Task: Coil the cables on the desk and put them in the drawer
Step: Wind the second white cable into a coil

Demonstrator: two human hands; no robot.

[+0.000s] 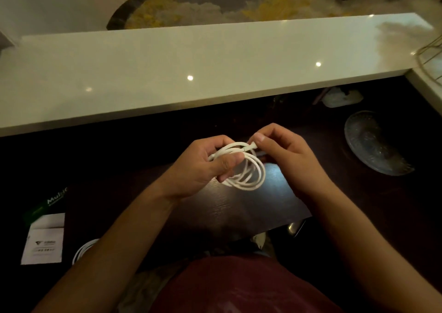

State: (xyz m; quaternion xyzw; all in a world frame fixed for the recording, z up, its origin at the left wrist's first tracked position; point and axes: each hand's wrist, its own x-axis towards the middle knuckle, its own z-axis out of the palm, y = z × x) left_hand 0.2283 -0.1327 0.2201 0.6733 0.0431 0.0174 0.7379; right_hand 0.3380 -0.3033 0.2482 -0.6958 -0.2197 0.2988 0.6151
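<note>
- Head view: the white cable hangs in several loose loops above the dark desk, between both hands.
- It looks light, limp and springy; I judge the loops would spread if released, so hold where the strands bunch together.
- The left hand grips the gathered loops, thumb pressed across them.
- The right hand pinches the plug end at the top of the coil.
- Another white coil lies lower left, beside a card.
- A glass dish sits well apart on the right.
</note>
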